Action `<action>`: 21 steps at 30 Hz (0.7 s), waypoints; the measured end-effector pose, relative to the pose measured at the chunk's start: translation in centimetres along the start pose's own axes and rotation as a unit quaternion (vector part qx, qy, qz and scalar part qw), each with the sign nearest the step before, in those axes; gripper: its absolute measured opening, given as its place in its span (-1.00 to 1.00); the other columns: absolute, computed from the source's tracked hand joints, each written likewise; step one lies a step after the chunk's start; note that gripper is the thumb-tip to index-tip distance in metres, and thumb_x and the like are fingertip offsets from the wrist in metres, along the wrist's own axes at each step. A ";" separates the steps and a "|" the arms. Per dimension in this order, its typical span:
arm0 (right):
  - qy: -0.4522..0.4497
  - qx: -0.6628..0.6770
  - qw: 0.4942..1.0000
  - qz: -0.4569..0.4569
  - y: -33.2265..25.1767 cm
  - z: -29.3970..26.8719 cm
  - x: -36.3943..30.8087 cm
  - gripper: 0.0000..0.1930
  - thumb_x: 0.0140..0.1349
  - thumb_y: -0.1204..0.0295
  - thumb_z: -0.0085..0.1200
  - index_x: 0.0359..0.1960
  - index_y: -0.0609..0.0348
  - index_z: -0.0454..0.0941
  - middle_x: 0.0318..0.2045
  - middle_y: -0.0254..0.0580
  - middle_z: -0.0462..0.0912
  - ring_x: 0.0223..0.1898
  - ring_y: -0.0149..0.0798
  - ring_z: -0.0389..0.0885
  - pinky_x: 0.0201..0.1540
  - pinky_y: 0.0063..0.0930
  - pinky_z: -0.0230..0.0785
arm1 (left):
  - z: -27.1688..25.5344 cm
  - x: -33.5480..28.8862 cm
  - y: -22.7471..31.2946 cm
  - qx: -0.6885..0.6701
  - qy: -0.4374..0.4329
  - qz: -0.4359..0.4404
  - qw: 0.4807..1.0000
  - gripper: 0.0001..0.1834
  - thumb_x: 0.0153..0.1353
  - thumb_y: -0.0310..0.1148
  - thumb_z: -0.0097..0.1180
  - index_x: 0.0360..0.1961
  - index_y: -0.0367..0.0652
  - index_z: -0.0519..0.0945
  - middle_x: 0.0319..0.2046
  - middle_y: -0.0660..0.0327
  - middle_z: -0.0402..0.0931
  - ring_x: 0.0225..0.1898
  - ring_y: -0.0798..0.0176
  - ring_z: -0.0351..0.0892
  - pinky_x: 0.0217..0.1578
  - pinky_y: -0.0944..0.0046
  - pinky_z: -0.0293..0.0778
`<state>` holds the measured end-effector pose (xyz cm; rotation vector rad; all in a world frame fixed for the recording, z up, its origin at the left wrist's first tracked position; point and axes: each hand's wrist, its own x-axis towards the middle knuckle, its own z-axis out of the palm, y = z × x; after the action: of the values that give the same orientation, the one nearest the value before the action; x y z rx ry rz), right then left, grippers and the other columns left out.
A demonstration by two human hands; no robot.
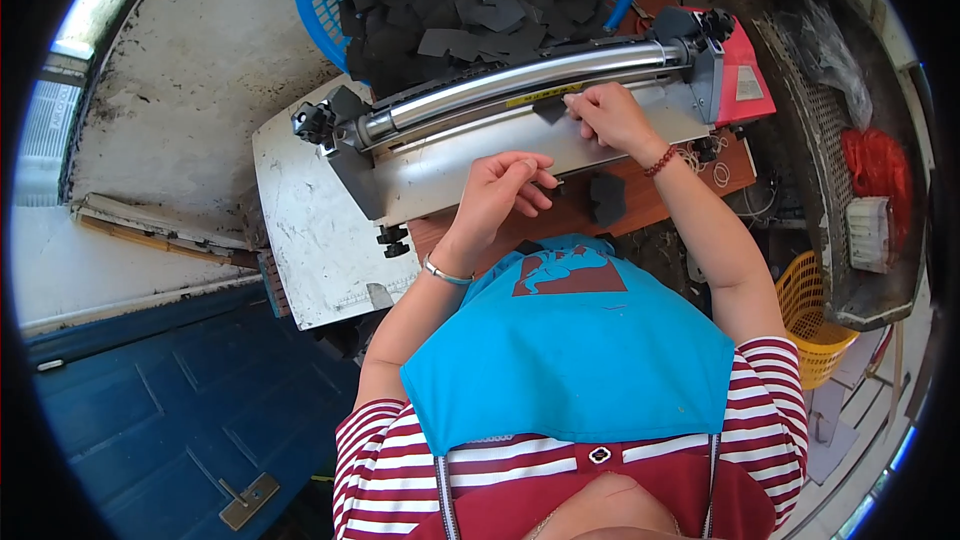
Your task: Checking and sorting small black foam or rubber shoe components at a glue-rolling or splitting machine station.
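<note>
A machine with a long shiny metal roller (pixel 530 85) and a flat metal feed plate (pixel 430 175) stands in front of me. My right hand (pixel 608 120) is over the plate's right half, thumb and fingers pinched on a small dark grey sheet piece (pixel 549 112) close under the roller. Over the plate's front edge is my left hand (pixel 500 192), its fingers loosely bent and apart, with nothing plainly held. Between the hands and my blue apron (pixel 570 360), another dark sheet piece (pixel 607 198) lies on the brown wooden tabletop (pixel 690 195).
Behind the roller, a blue plastic basket (pixel 318 10) is heaped with dark cut pieces (pixel 480 0). A pale board (pixel 310 230) extends left of the machine. Rubber bands (pixel 720 175) lie right. A yellow basket (pixel 815 340) and a grimy trough holding a red bag (pixel 878 175) stand farther right.
</note>
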<state>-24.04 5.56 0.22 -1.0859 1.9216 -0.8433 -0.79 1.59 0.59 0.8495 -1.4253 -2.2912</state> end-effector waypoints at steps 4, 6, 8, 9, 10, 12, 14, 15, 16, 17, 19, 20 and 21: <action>0.036 0.012 0.989 -0.142 1.8 -1.0 -2.7 -0.58 0.29 0.15 0.05 -0.55 0.27 0.57 -0.75 -0.33 0.51 -0.71 -0.47 0.44 -0.62 -0.53 0.24 | 1.8 0.2 -2.0 0.095 -0.097 -0.079 0.988 -0.69 0.33 -0.36 -0.09 -0.04 -0.29 0.58 -0.26 0.17 0.62 -0.26 0.40 0.60 -0.30 0.46 0.51; 0.022 0.057 0.993 -0.102 3.5 -1.6 -5.4 -0.58 0.31 0.15 0.04 -0.56 0.25 0.57 -0.76 -0.36 0.48 -0.70 -0.52 0.41 -0.62 -0.55 0.23 | 2.0 1.4 -4.2 0.170 -0.156 -0.100 0.968 -0.64 0.30 -0.34 -0.04 0.03 -0.32 0.53 -0.17 0.14 0.61 -0.16 0.35 0.58 -0.19 0.39 0.51; 0.092 0.070 0.990 -0.080 7.1 -1.7 -7.9 -0.62 0.34 0.16 0.02 -0.51 0.20 0.56 -0.74 -0.49 0.43 -0.71 -0.68 0.25 -0.68 -0.70 0.02 | 2.1 2.7 -7.5 0.193 -0.183 -0.080 0.961 -0.56 0.25 -0.33 -0.02 0.11 -0.34 0.45 -0.11 0.09 0.58 -0.14 0.30 0.58 -0.20 0.37 0.52; 0.089 0.057 0.994 -0.012 9.3 -1.8 -8.7 -0.62 0.33 0.15 0.02 -0.43 0.26 0.59 -0.69 -0.38 0.51 -0.66 -0.54 0.39 -0.61 -0.62 0.20 | 2.3 3.3 -9.1 0.215 -0.203 -0.052 0.954 -0.46 0.21 -0.32 0.01 0.20 -0.36 0.37 -0.06 0.04 0.56 -0.12 0.24 0.58 -0.22 0.35 0.52; 0.090 0.058 0.994 -0.009 11.6 -1.1 -9.4 -0.62 0.33 0.15 0.02 -0.43 0.26 0.59 -0.69 -0.38 0.51 -0.66 -0.54 0.39 -0.61 -0.62 0.20 | 2.8 3.5 -10.1 0.215 -0.205 -0.055 0.953 -0.46 0.21 -0.32 0.01 0.20 -0.36 0.37 -0.06 0.04 0.56 -0.12 0.24 0.58 -0.22 0.35 0.52; 0.163 -0.106 0.980 -0.039 15.8 0.8 -10.4 -0.60 0.30 0.14 0.04 -0.24 0.33 0.59 -0.49 -0.14 0.61 -0.48 -0.28 0.57 -0.40 -0.45 0.39 | 3.8 4.3 -11.8 0.248 -0.122 -0.112 0.955 -0.27 0.21 -0.28 0.06 0.38 -0.23 0.12 0.19 -0.01 0.33 0.08 0.18 0.46 0.07 0.26 0.40; 0.164 -0.108 0.980 0.009 17.3 2.9 -10.9 -0.57 0.28 0.11 0.03 -0.16 0.31 0.57 -0.35 -0.02 0.60 -0.32 -0.10 0.58 -0.26 -0.31 0.41 | 4.6 5.6 -12.9 0.241 -0.130 -0.157 0.949 -0.18 0.20 -0.27 0.06 0.42 -0.20 -0.02 0.23 0.00 0.28 0.13 0.18 0.40 0.11 0.22 0.35; 0.164 -0.111 0.979 0.055 17.6 3.5 -11.2 -0.54 0.26 0.07 0.02 -0.09 0.28 0.55 -0.20 0.10 0.60 -0.15 0.07 0.58 -0.11 -0.17 0.42 | 5.1 6.0 -13.3 0.233 -0.134 -0.201 0.942 -0.09 0.19 -0.27 0.07 0.45 -0.17 -0.17 0.27 0.00 0.23 0.19 0.18 0.34 0.15 0.17 0.31; 0.164 -0.109 0.979 0.057 17.9 4.0 -11.3 -0.54 0.26 0.07 0.02 -0.09 0.28 0.55 -0.20 0.10 0.60 -0.15 0.07 0.58 -0.11 -0.17 0.42 | 5.6 6.3 -13.7 0.234 -0.135 -0.202 0.941 -0.09 0.19 -0.27 0.07 0.45 -0.17 -0.17 0.27 0.00 0.23 0.19 0.18 0.34 0.15 0.17 0.31; 0.151 -0.132 0.978 0.058 17.7 4.4 -11.3 -0.52 0.25 0.07 0.02 -0.07 0.28 0.53 -0.17 0.10 0.57 -0.13 0.08 0.56 -0.08 -0.15 0.41 | 6.2 6.5 -14.1 0.200 -0.127 -0.223 0.946 -0.08 0.19 -0.26 0.06 0.45 -0.12 -0.19 0.26 0.02 0.22 0.22 0.17 0.29 0.18 0.13 0.26; 0.135 -0.166 0.974 0.069 16.3 5.1 -11.2 -0.56 0.20 0.11 0.09 -0.08 0.26 0.52 -0.22 0.06 0.54 -0.11 0.09 0.54 -0.07 -0.13 0.40 | 6.9 6.9 -14.6 0.167 -0.118 -0.244 0.948 -0.07 0.18 -0.26 0.06 0.46 -0.06 -0.21 0.26 0.04 0.22 0.25 0.16 0.23 0.20 0.08 0.22; 0.136 -0.164 0.975 0.071 16.1 5.5 -11.2 -0.56 0.20 0.11 0.09 -0.08 0.26 0.52 -0.22 0.06 0.54 -0.11 0.09 0.54 -0.07 -0.13 0.40 | 7.1 7.1 -14.7 0.148 -0.122 -0.249 0.949 -0.09 0.18 -0.27 0.05 0.45 0.01 -0.19 0.25 0.05 0.22 0.24 0.15 0.24 0.19 0.06 0.23; 0.166 -0.169 0.970 0.057 16.1 5.8 -11.2 -0.58 0.17 0.15 0.13 -0.11 0.26 0.53 -0.24 0.05 0.53 -0.12 0.09 0.53 -0.09 -0.14 0.40 | 7.2 7.2 -14.8 0.128 -0.126 -0.254 0.950 -0.12 0.18 -0.27 0.05 0.44 0.08 -0.17 0.24 0.07 0.22 0.23 0.14 0.25 0.17 0.04 0.24</action>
<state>-21.44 21.25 -12.61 -1.0651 2.4525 -0.6805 -10.23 9.48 -12.56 1.1456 -1.8188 -2.7046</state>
